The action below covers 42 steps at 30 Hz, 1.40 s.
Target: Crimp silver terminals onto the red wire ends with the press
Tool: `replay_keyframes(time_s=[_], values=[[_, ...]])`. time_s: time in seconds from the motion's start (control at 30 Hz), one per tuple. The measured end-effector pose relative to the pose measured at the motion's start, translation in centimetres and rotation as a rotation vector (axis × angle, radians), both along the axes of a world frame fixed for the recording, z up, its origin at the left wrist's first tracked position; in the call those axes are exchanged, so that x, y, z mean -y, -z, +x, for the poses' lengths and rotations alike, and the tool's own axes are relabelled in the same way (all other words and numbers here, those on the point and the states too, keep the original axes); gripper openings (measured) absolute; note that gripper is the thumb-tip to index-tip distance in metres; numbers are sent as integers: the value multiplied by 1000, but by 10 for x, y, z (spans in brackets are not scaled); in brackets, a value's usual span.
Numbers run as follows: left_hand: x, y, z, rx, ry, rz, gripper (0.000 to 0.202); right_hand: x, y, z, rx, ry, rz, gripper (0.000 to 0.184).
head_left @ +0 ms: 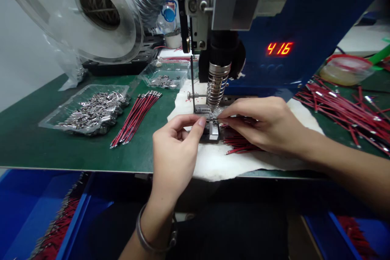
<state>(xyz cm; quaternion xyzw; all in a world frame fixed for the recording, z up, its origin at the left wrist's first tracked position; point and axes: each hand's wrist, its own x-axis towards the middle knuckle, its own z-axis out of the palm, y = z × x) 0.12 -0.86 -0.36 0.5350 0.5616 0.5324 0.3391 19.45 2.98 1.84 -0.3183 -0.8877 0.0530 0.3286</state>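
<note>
Below the spring-wrapped plunger (pixel 215 85) of a blue press machine (pixel 274 16), both hands meet at a small metal die block (pixel 214 130). From the left side of the block, my left hand (pixel 178 144) pinches thumb against forefinger at its edge; whatever lies between them is too small to name. My right hand (pixel 265 126) comes in from the right, its fingertips pressed together just under the plunger, and what they grip is hidden. Beneath the right hand lies a bunch of red and black wires (pixel 239 145) on a white cloth (pixel 210 166).
To the left are a clear tray (pixel 50 122) heaped with metal parts, a bundle of red-black wires (pixel 137 118) and a second clear tray (pixel 146 74). More wires (pixel 350 109) lie right. Blue bins (pixel 24 207) sit below the table edge. A large reel (pixel 61 20) stands back left.
</note>
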Motion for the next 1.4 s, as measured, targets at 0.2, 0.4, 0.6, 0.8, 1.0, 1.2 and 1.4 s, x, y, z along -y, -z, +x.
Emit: replay_keyframes(time_s=[0.2, 0.4, 0.6, 0.8, 1.0, 1.2, 1.4], values=[[0, 2, 0, -23, -4, 12, 21, -1, -1, 0, 18, 5, -3, 17], [1, 1, 0, -35, -10, 9, 21, -2, -1, 1, 38, -8, -4, 17], [1, 2, -1, -41, -13, 4, 21, -1, -3, 1, 28, -10, -24, 18], [0, 2, 0, -39, -19, 9, 21, -2, -4, 0, -21, -12, -93, 16], [0, 1, 0, -35, -22, 11, 19, -1, -4, -2, -40, 6, -103, 14], [-1, 2, 1, -31, -11, 9, 19, 1, -4, -5, -48, 31, -102, 12], [0, 2, 0, -42, -6, 7, 18, 1, -6, -5, -55, 59, -146, 14]])
